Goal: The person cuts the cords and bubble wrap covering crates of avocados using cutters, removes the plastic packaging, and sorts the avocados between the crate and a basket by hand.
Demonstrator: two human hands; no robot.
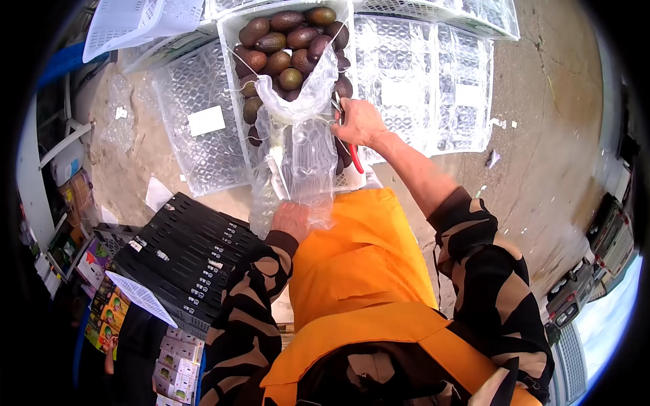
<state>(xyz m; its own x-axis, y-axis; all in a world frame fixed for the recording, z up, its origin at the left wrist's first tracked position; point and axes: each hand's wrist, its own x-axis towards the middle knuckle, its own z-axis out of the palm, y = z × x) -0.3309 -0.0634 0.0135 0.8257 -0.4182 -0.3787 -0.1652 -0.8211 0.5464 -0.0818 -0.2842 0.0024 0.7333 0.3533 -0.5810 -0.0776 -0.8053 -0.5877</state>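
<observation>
Dark avocados (291, 51) fill the upper part of a white crate (230, 88) in front of me. Across its lower part lies clear bubble plastic (308, 152), with a bunched white rim over the fruit. My right hand (359, 123), at the crate's right side, is closed around a tool with red handles (356, 159) and metal tips; the handles hang below the palm. My left hand (291, 220) is at the plastic's lower end, partly behind it, and its fingers are hidden. A white paper slip (277, 177) shows on the plastic.
Bubble-wrap sheets lie left (196, 95) and right (426, 81) of the crate. An empty-looking white basket (139, 27) is at the upper left. Stacked black crates (183, 250) stand at the lower left. Parked vehicles (575, 291) are far right.
</observation>
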